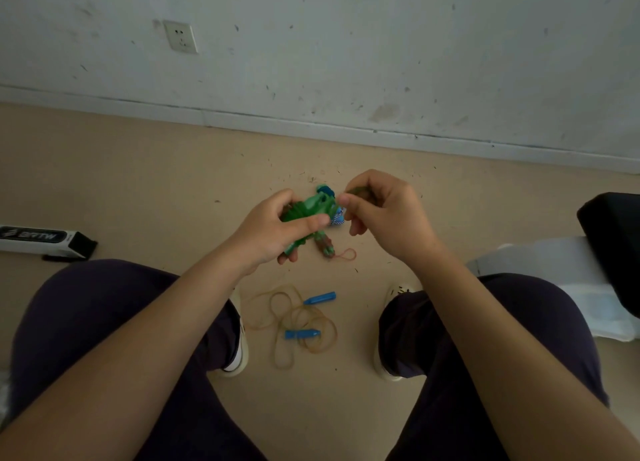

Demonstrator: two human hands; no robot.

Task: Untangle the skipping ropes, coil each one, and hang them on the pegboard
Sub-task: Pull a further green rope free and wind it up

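My left hand [273, 232] grips a bundle of green skipping rope [311, 206] with green handles, held above the floor. My right hand [381, 211] pinches a strand of the green rope at the bundle's right end. A blue cap and a small blue-and-white piece show at the top and right of the bundle. Below it a thin reddish loop [346, 254] hangs from a handle end. On the floor between my feet lies a loose tan rope [294, 325] with two blue handles [320, 298], one above the other [301, 333]. No pegboard is in view.
A white and black box [45, 242] lies on the floor at the left. A black object [613, 239] on white sheeting [554, 273] sits at the right. The wall with a socket [180, 37] stands ahead. My knees and shoes flank the tan rope.
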